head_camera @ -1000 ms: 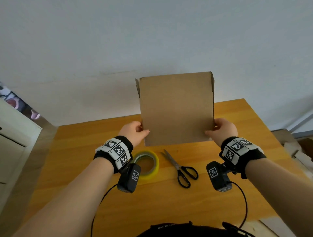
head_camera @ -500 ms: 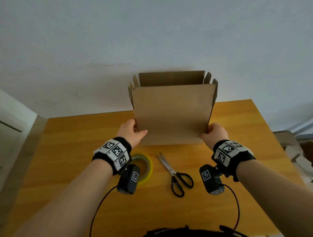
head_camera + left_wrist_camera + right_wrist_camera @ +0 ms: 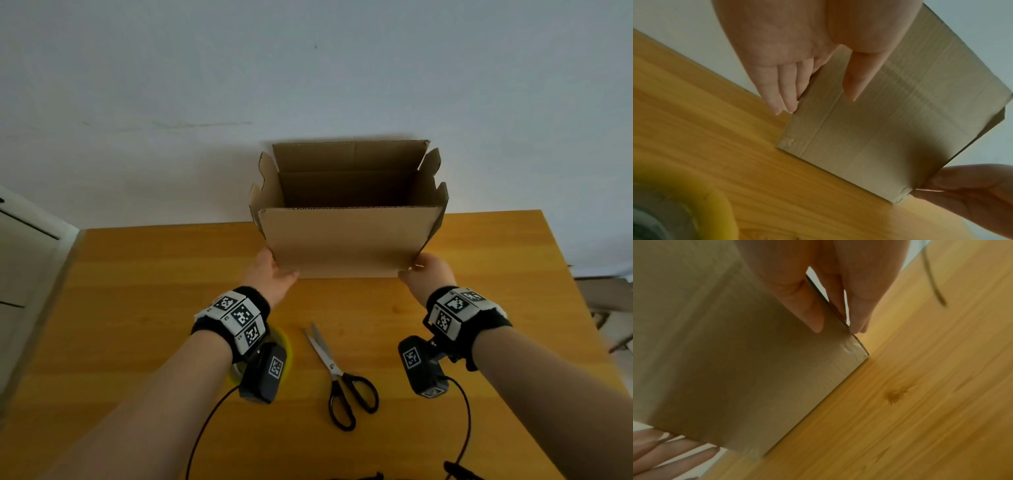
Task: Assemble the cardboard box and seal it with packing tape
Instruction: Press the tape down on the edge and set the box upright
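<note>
A brown cardboard box (image 3: 346, 240) is spread into an open rectangular tube with its top flaps standing up, and I see into it from above. My left hand (image 3: 275, 277) holds its lower left corner, thumb on the near panel (image 3: 890, 121) and fingers (image 3: 785, 97) along the side. My right hand (image 3: 423, 272) pinches the lower right corner, thumb (image 3: 807, 309) on the near panel and fingers round the edge. The box's lower edge is at the wooden table (image 3: 137, 308); whether it touches is unclear. A yellow tape roll (image 3: 287, 344) lies under my left wrist, mostly hidden.
Black-handled scissors (image 3: 342, 380) lie shut on the table between my forearms. A pale wall stands right behind the box. A white cabinet (image 3: 24, 260) is at the left, cardboard scraps (image 3: 603, 301) beyond the table's right edge. Cables hang from both wrist cameras.
The flat cardboard has opened into a rectangular tube and tilted so its inside shows. Both hands stayed on its lower corners.
</note>
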Tool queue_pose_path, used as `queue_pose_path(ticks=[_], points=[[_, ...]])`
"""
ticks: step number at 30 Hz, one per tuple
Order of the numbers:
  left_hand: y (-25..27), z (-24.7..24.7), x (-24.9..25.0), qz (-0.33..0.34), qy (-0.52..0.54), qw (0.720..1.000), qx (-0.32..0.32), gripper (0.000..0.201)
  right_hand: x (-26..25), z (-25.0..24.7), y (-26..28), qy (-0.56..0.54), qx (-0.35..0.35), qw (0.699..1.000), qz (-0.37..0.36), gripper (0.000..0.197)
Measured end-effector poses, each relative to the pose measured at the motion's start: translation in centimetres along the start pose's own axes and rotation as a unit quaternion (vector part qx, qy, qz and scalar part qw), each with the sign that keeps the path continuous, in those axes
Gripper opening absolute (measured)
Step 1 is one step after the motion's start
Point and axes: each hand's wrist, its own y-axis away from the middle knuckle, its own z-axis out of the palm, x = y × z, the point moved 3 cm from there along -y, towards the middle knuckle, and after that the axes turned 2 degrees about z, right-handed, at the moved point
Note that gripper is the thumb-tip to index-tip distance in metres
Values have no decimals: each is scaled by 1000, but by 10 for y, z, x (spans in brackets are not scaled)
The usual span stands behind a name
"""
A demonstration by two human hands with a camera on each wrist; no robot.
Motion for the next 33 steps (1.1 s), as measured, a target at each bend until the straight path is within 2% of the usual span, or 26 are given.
queue_pose_path(ticks=[5, 8, 10, 16, 22, 24, 26, 29, 33], points=[[5, 1, 3, 15, -45, 999, 16, 60, -4, -11, -4, -10, -11, 1000, -13, 45], [10, -7, 12, 53, -37, 996, 69, 52, -8, -16, 0, -56, 24, 998, -35, 49], [10, -13, 18, 74, -30, 992, 96, 47, -13, -18, 6, -89, 50, 993, -57, 43], [2, -17, 25, 59, 11, 994, 96, 48, -24, -17, 15, -116, 38, 990, -73, 40], [2, -16, 22, 48, 5, 995, 92, 55, -23, -17, 16, -110, 36, 991, -60, 42], [6, -16, 17, 53, -25, 994, 96, 60, -20, -14, 18, -109, 45, 992, -33, 46], [12, -14, 5, 37, -95, 992, 72, 71, -15, -7, 24, -80, 33, 996, -4, 57], [25, -6, -20, 22, -253, 967, -7, 75, -5, 18, 35, 43, -10, 999, -30, 70], [41, 3, -56, 14, -355, 934, -44, 88, 5, 55, 61, 217, -97, 968, -82, 75]])
